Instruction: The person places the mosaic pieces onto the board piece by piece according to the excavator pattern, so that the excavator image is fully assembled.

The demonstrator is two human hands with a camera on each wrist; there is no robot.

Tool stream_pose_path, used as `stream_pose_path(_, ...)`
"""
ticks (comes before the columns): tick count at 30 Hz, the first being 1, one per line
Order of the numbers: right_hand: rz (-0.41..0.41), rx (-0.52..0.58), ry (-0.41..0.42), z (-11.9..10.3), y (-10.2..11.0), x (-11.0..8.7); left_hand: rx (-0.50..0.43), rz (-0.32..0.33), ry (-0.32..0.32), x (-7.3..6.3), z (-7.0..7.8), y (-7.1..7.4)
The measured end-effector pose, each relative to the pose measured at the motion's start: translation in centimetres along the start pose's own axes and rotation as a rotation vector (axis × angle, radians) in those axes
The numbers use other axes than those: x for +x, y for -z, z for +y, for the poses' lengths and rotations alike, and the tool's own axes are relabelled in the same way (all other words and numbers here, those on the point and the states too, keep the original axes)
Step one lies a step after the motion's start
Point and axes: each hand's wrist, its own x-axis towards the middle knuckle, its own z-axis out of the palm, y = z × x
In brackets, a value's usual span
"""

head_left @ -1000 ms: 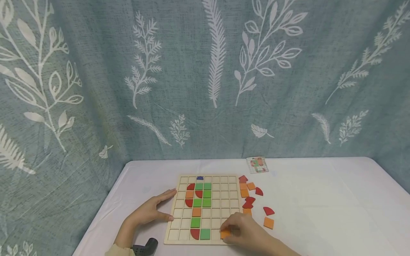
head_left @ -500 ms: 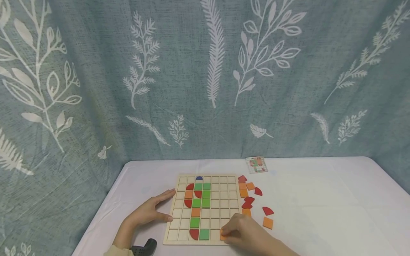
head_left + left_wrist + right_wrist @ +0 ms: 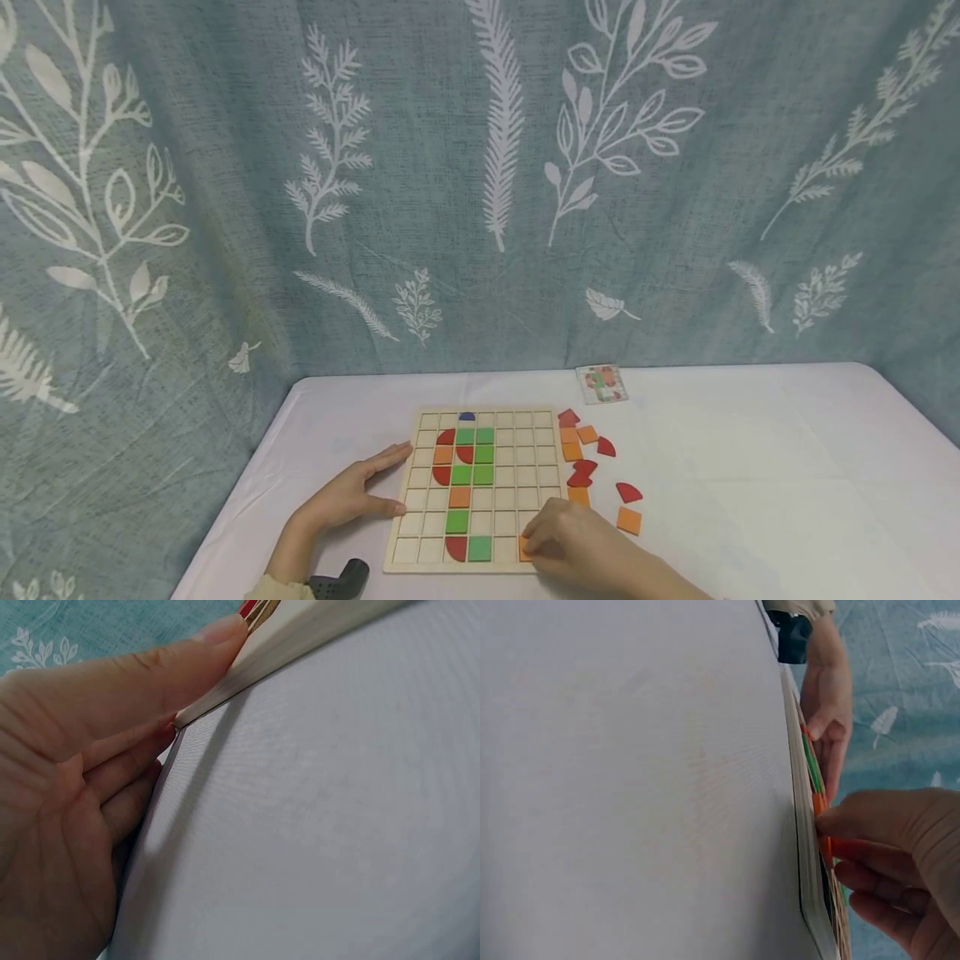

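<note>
A pale wooden grid board [image 3: 527, 477] lies on the white table. Red quarter-round, green square and orange square tiles fill some of its cells, and a blue half-round piece [image 3: 467, 417] sits in the far row. My right hand [image 3: 577, 537] pinches an orange square tile [image 3: 523, 550] at a near-row cell, thumb and fingertips on it; the hand hides most of the tile. My left hand [image 3: 348, 497] lies at the board's left edge with its fingers extended. In the left wrist view, the thumb [image 3: 172, 671] touches the board's rim.
Loose red tiles [image 3: 628, 492] and orange tiles [image 3: 629, 521] lie right of the board. A small picture card [image 3: 602, 384] with a coloured pattern is behind them. A black curved object [image 3: 348, 579] stands by the left wrist. A patterned curtain [image 3: 480, 208] hangs behind the table.
My right fingers have shifted slightly over the orange square tile and cover more of it than a second ago. The left hand and the other tiles stay where they were.
</note>
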Motion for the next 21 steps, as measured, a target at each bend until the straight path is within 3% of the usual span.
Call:
stream_pose_path(3, 0.023, -0.024, 0.044, -0.1, -0.3, 0.0, 0.009, 0.008, 0.008, -0.1, 0.0, 0.1)
stream_pose_path(7, 0.005, -0.036, 0.039, -0.1, -0.6, -0.3, 0.015, 0.013, 0.004, -0.2, -0.1, 0.2)
stream_pose_path(12, -0.054, 0.052, -0.092, 0.2, -0.5, -1.0, 0.016, 0.006, -0.008, -0.2, -0.1, 0.1)
stream_pose_path(15, 0.036, 0.079, -0.170, 0.6, 0.0, -1.7, 0.014, 0.005, -0.010, -0.2, -0.1, 0.0)
stream_pose_path(18, 0.210, 0.059, -0.217, 1.3, 1.0, -2.5, 0.014, 0.007, -0.011, -0.1, 0.0, 0.0)
stream_pose_path(21, 0.304, 0.005, -0.344, 2.1, 2.1, -3.5, 0.009, 0.005, -0.010, -0.1, 0.1, -0.1)
